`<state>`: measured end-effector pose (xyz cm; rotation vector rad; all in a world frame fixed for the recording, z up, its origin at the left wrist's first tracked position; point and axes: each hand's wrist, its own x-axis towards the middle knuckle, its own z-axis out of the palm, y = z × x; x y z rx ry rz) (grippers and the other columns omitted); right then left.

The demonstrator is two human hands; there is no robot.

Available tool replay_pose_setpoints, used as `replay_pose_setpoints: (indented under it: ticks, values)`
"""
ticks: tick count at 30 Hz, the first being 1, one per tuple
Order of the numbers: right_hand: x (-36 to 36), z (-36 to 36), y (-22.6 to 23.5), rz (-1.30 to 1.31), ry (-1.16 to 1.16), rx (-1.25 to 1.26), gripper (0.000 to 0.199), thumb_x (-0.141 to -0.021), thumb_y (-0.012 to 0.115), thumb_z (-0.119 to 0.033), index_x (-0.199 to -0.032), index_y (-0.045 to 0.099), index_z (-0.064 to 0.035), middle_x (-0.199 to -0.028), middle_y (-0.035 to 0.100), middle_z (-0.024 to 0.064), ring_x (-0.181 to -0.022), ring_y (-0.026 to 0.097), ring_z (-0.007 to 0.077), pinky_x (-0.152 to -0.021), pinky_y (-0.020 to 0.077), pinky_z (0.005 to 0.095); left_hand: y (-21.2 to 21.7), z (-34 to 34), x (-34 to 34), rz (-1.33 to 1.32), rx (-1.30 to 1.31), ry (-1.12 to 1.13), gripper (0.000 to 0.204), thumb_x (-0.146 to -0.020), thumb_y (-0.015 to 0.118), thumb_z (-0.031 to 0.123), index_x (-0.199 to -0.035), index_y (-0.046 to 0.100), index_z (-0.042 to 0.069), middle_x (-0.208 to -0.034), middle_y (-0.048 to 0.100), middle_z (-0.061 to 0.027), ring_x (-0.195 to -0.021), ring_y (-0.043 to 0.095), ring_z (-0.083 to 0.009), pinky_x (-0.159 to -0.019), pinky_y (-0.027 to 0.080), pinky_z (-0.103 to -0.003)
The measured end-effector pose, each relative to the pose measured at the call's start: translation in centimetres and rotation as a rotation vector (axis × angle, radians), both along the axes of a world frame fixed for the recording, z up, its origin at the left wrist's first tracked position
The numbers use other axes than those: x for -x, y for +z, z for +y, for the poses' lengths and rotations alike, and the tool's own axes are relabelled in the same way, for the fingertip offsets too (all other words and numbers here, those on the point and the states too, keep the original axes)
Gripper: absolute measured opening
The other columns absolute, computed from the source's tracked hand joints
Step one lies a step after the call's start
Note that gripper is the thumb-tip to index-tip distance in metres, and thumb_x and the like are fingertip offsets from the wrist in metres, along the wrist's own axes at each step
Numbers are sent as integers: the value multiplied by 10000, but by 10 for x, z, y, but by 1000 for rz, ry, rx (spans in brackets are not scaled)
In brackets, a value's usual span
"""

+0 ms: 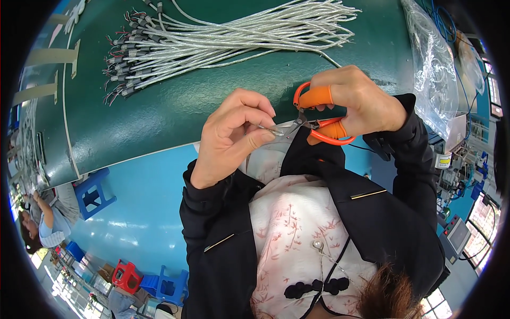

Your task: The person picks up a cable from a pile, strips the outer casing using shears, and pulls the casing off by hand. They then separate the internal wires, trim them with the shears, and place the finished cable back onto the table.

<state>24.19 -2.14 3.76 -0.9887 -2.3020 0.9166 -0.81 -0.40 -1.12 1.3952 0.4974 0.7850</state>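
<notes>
While the bundle of silvery cables (228,42) lay along the far side of the green desk (135,135), its grey-collared ends toward the left edge, the person worked at the near edge with both hands. Left hand (226,133): nearly closed, thumb and fingers pinching what looked like a cable end (277,132), held up by the middle of the near edge. Right hand (361,98): curled around orange-handled scissors (301,119), with orange finger covers (317,96) at the loops; the loops stood apart, blades pointing left, tips close to the pinched end. Contact could not be told. Progress, by judgement: one piece was in work, its cut apparently not yet finished. Many grey-collared ends in the bundle showed thin loose wires, some red, so the outer covering there seemed already stripped; which pieces were done and which were left could not be told. A clear plastic bag (433,69) lay along the desk's right edge.
</notes>
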Motion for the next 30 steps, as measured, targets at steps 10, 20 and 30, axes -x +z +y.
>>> replay_pose_setpoints:
  ticks: [10, 20, 30]
  values:
    - [6, -3, -5, -22, -36, 11, 493, -583, 846, -167, -987, 598, -37, -729, 567, 82, -605, 561, 265, -515, 431, 328, -3, -1, 2, -102, 90, -11, 138, -770, 632, -86, -885, 601, -17, -1027, 497, -81, -842, 483, -100, -665, 421, -209]
    - [16, -5, -9, 75, -62, 87, 421, -615, 831, -153, -954, 618, -26, -677, 547, 63, -556, 536, 203, -488, 420, 294, 0, 1, 6, -105, 54, 15, 144, -770, 635, -86, -896, 608, -21, -1030, 500, -85, -845, 497, -105, -673, 432, -214]
    - [24, -8, -15, 170, -277, 139, 429, -594, 840, -141, -944, 624, -18, -682, 563, 57, -548, 526, 164, -499, 420, 250, 3, 4, 5, -88, -21, 44, 166, -757, 633, -105, -898, 622, -17, -1025, 499, -84, -848, 504, -105, -681, 433, -213]
